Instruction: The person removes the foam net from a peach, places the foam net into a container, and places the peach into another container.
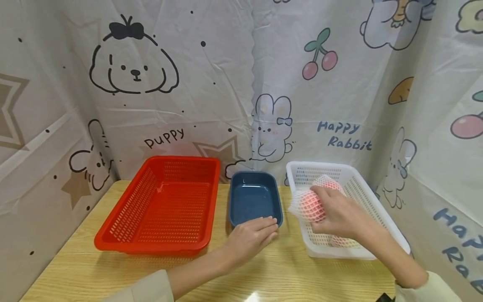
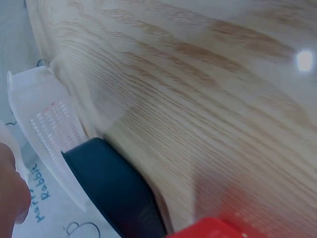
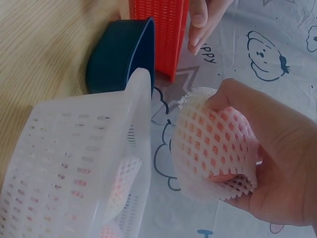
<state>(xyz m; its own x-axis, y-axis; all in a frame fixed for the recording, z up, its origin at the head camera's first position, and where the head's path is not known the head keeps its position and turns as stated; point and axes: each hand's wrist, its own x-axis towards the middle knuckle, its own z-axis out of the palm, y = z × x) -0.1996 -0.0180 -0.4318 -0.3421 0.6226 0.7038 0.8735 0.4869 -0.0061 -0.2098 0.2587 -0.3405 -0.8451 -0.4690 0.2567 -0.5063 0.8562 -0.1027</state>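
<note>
My right hand (image 1: 341,214) grips a round, pinkish-red fruit (image 1: 311,206) wrapped in a white foam net, above the left side of the white basket (image 1: 339,252). In the right wrist view, the thumb lies over the netted fruit (image 3: 213,144) and the fingers are mostly hidden behind it. More netted fruits (image 1: 345,242) lie inside that basket, partly covered by the hand. My left hand (image 1: 250,239) holds nothing; its fingers stretch across the near rim of the dark blue tray (image 1: 254,201), which has nothing in it.
A large red basket (image 1: 181,209), with nothing inside, stands left of the blue tray. All three containers sit on a wooden table (image 1: 294,277). Behind and beside them hangs a white curtain (image 1: 219,75) printed with cartoon figures.
</note>
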